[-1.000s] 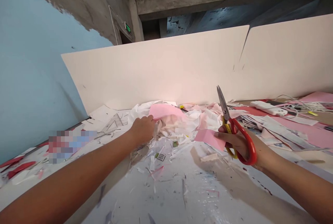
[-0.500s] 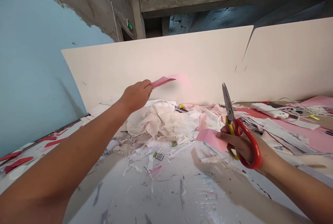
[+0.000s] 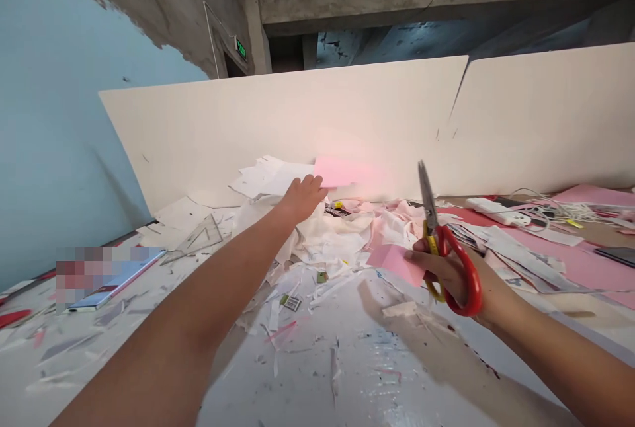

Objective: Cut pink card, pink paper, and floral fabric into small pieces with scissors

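In the head view, the left hand (image 3: 305, 197) is raised just above the far side of the heap of crumpled white paper (image 3: 327, 242), its fingers spread and meeting the near edge of a pink paper sheet (image 3: 344, 171). The sheet seems lifted clear of the heap, though whether the fingers pinch it or only touch it cannot be told. To the right of the heap, the right hand (image 3: 449, 278) is closed around red-and-yellow-handled scissors (image 3: 432, 232). Their blades are shut and point upward, and they seem gripped across the handles, which would let the same hand pin a smaller pink paper piece (image 3: 394, 264) against them. Farther right of the heap lies a white plastic device (image 3: 493, 211) with tangled cables (image 3: 555, 210). Left of the heap sits a clear set square (image 3: 198, 235). Paper scraps litter the surface (image 3: 357, 374) in front of the heap, and a white board (image 3: 278, 123) stands behind it.
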A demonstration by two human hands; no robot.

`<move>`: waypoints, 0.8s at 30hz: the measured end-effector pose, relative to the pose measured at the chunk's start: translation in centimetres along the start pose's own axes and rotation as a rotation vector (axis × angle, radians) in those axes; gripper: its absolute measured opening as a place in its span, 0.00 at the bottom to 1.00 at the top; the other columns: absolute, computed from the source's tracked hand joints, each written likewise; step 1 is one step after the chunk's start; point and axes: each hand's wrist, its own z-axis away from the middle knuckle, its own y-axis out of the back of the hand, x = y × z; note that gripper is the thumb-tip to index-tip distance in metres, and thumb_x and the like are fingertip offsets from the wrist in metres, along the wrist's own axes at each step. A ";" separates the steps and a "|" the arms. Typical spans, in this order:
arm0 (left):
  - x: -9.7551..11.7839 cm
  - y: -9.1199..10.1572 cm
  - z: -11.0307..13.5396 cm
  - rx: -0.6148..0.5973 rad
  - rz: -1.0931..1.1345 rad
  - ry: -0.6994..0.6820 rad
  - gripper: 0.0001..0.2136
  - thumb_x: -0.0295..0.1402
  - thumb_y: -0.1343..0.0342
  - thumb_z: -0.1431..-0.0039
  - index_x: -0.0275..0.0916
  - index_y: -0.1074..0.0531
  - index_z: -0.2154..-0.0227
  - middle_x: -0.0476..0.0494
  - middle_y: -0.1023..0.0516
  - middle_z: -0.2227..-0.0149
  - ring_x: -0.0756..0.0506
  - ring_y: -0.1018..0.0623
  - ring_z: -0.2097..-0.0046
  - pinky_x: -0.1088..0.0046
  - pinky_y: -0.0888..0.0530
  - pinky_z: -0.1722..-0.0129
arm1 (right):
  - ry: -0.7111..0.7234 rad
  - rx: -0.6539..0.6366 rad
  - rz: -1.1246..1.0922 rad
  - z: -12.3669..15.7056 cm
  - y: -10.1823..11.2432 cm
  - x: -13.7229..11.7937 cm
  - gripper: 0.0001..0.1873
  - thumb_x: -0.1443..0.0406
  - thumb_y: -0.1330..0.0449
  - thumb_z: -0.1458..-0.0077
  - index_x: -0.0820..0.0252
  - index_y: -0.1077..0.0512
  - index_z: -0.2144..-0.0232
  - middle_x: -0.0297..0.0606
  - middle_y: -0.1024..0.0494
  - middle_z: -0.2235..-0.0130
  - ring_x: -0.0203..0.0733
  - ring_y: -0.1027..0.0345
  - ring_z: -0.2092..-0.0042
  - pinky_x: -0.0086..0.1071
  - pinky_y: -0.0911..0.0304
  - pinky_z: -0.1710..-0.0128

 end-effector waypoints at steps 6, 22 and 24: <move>3.7 1.1 2.1 -0.192 0.447 -0.203 0.23 0.23 0.53 0.57 0.50 0.37 0.56 0.51 0.40 0.47 0.45 0.41 0.46 0.68 0.38 0.53 | 0.002 -0.205 0.000 1.3 -1.3 -1.2 0.11 0.58 0.43 0.58 0.57 0.41 0.78 0.25 0.42 0.82 0.30 0.50 0.80 0.25 0.51 0.81; 4.8 2.0 10.4 -0.714 1.107 -0.126 0.12 0.41 0.55 0.47 0.42 0.33 0.65 0.50 0.28 0.69 0.51 0.30 0.69 0.77 0.34 0.71 | -0.034 -0.445 0.066 1.7 -3.8 -0.1 0.09 0.60 0.47 0.55 0.58 0.43 0.77 0.29 0.36 0.79 0.32 0.45 0.77 0.24 0.50 0.80; 3.1 1.7 10.9 -0.602 0.892 -0.092 0.15 0.44 0.58 0.46 0.44 0.33 0.62 0.48 0.28 0.62 0.49 0.29 0.64 0.75 0.33 0.68 | -0.015 -0.413 0.241 1.7 -4.1 0.2 0.08 0.60 0.48 0.54 0.58 0.42 0.77 0.30 0.34 0.78 0.32 0.44 0.78 0.25 0.50 0.80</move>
